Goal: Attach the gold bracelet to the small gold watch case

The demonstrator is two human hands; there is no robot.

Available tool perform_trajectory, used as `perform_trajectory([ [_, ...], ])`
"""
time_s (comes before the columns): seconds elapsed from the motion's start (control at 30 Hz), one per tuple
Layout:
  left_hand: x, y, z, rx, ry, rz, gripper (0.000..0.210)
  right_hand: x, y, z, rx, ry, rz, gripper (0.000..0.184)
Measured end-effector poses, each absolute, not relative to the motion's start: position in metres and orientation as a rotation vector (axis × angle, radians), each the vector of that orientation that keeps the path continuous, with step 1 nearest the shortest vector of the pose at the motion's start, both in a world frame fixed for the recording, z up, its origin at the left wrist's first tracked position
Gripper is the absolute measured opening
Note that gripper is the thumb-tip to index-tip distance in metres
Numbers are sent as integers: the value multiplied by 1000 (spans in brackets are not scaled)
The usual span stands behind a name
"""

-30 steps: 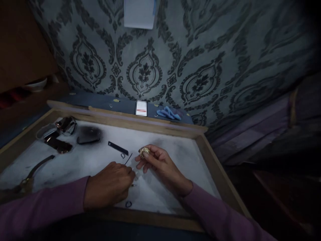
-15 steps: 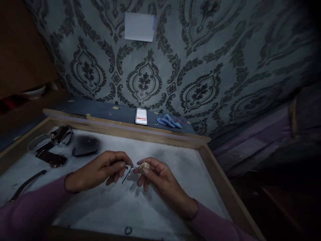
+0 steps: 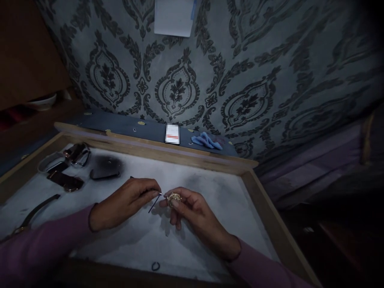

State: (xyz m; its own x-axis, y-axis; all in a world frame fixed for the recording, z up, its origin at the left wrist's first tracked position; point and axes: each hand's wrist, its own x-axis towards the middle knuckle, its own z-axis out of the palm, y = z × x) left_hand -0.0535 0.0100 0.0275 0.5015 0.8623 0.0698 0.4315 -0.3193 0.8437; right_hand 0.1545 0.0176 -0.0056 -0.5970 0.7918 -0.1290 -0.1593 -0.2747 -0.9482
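My left hand (image 3: 127,202) pinches a slim, screwdriver-like tool (image 3: 162,194), its thin metal tip pointing right. A narrow dark strip (image 3: 154,204) slants down from beside that tip; whether it is joined to the tool, I cannot tell. Between thumb and fingers, my right hand (image 3: 196,212) grips a small, round, ornate gold-coloured piece (image 3: 174,199) that looks like a watch. The tool's tip reaches the left edge of this piece; its exact contact is too small to make out. Both hands are over the white floor of a wooden-rimmed tray (image 3: 144,150).
Left in the tray lie strap watches (image 3: 66,181), a dark curved strap (image 3: 39,210) and a black object (image 3: 105,170). A small dark ring (image 3: 155,266) is near the front edge. Behind the rim sit a blue cloth (image 3: 207,141) and a small white box (image 3: 172,134).
The view has tilted down slightly and shifted left. My left hand has turned over the tool, hiding more of its handle, and sits closer to the gold-coloured piece. My right hand keeps its grip.
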Motion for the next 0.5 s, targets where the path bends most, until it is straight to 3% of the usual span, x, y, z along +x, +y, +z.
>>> perform_trajectory([
  [0.5,-53,7,24,2047,1105,637,24,154,18,-7,-811,-1380,1902,21],
])
